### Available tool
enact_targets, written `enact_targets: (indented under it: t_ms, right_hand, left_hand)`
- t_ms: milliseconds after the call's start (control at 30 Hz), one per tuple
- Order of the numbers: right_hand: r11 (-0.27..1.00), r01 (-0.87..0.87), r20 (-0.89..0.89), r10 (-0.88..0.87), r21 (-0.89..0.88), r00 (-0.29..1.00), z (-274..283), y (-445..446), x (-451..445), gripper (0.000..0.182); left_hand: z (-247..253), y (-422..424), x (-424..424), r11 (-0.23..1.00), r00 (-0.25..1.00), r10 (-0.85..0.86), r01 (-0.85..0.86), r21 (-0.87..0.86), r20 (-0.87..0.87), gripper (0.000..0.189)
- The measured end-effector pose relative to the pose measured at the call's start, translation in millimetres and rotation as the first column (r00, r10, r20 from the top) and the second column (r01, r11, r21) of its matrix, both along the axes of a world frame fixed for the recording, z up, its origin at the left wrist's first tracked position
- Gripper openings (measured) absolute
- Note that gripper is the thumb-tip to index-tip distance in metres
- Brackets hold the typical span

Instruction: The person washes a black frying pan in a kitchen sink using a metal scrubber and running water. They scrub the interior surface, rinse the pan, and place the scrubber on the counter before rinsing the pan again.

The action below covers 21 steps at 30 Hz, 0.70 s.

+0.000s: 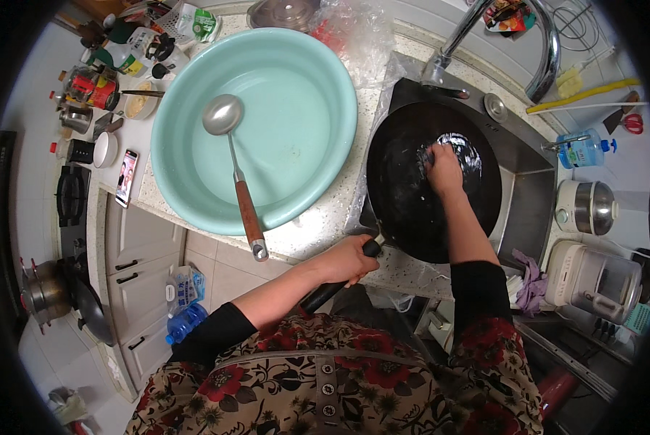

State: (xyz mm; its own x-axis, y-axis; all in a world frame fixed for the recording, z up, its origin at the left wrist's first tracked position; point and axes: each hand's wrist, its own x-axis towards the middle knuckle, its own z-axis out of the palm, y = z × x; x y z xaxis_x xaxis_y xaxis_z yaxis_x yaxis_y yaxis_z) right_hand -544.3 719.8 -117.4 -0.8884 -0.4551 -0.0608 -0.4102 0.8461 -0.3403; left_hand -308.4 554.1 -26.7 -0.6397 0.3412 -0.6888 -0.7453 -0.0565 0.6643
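A black wok (406,201) rests over the stainless steel sink (529,201), tilted, with wet, shiny patches inside. My left hand (352,261) grips its black handle (325,296) close to the pan. Inside the wok, my right hand (445,169) is down against the surface with fingers curled. Something small and dark shows at the fingertips, too hidden to name. On the counter to the left stands a large mint-green plastic basin (303,147). A steel ladle (222,115) with a wooden handle leans in it, the handle crossing the near rim.
A chrome faucet (548,49) arches behind the sink. To the right are a blue soap bottle (577,149), an egg cooker (586,206) and a purple cloth (529,283). A smartphone (126,178) and a white bowl (105,150) lie left of the basin.
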Motion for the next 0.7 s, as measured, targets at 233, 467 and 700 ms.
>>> enact_targets:
  t_ms: [233, 467, 700]
  right_hand:
    - [0.658, 0.508, 0.508, -0.216, -0.555, 0.834, 42, 70, 17, 0.024]
    - [0.070, 0.411, 0.403, -0.107, -0.909, 0.909, 160, 136, 24, 0.030]
    - [0.747, 0.219, -0.492, -0.599, -0.628, 0.632, 131, 198, -8, 0.023]
  left_hand:
    - [-13, 0, 13, 0.999, 0.999, 0.032, -0.033, -0.019, -0.034, 0.049]
    - [-2, 4, 5, 0.998, 0.999, 0.044, -0.045, -0.033, -0.026, 0.043]
    - [2, 5, 4, 0.998, 0.998, 0.052, -0.051, -0.029, 0.022, 0.027]
